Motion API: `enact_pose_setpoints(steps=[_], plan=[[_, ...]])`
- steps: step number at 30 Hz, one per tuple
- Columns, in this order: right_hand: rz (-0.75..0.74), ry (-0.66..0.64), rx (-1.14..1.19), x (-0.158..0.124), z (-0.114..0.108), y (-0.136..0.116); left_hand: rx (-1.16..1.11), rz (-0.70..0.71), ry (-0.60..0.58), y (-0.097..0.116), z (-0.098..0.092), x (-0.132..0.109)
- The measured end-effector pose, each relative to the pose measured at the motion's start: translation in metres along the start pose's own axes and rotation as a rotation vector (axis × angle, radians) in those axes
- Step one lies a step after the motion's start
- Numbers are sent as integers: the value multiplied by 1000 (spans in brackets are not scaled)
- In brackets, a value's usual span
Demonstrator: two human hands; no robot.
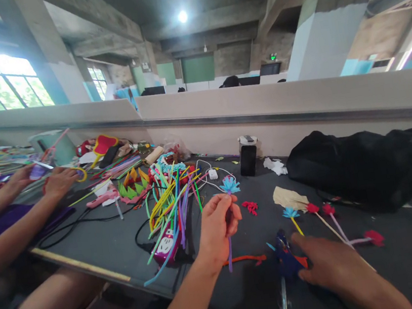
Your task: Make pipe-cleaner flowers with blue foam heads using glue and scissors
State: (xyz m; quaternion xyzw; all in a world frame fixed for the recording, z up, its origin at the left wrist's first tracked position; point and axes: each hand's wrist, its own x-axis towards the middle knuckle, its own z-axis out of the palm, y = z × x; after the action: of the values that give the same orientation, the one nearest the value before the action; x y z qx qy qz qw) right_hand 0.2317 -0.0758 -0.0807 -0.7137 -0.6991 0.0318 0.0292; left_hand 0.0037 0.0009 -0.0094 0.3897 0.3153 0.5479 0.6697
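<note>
My left hand (219, 229) is closed in a pinch on a blue flower (229, 185) made of fuzzy stems. Its purple stem (230, 256) hangs below the fist. My right hand (332, 262), somewhat blurred, has thumb and fingers apart beside a dark blue tool (286, 258) with an orange part, which looks like a glue gun; a clear stick trails from it. Whether the fingertips touch it is hard to see. Just beyond that hand lie another blue flower (290, 212) on a yellow stem and several red flowers (374, 238). An orange fuzzy stem (246, 259) rests between my hands.
A heap of coloured fuzzy stems (170, 200) and a purple power strip (167, 247) lie left. Red bits (251, 208), a phone (248, 158) and a black bag (361, 168) stand farther back. At far left, a co-worker's hands (58, 183) work with yellow-handled scissors (81, 174).
</note>
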Motion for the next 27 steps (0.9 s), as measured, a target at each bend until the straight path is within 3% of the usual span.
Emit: enact_pose_setpoints(steps=[5,7,10,15,20,27], plan=[[-18,-58,84,-15,35,4,11,10,-20,-1,2,-2],[-13,-57,162,-18,38,5,27,19,-23,-3,2,-3],[67,65,313,-19,30,8,60,36,-15,-6,1,-2],[80,288,850,-24,8,16,107,45,13,-10,5,-3],[118,258,1466,-43,16,3,151,14,2,-19,13,-6],[307,423,1517,-54,30,-27,230,-26,-43,-32,20,-13]])
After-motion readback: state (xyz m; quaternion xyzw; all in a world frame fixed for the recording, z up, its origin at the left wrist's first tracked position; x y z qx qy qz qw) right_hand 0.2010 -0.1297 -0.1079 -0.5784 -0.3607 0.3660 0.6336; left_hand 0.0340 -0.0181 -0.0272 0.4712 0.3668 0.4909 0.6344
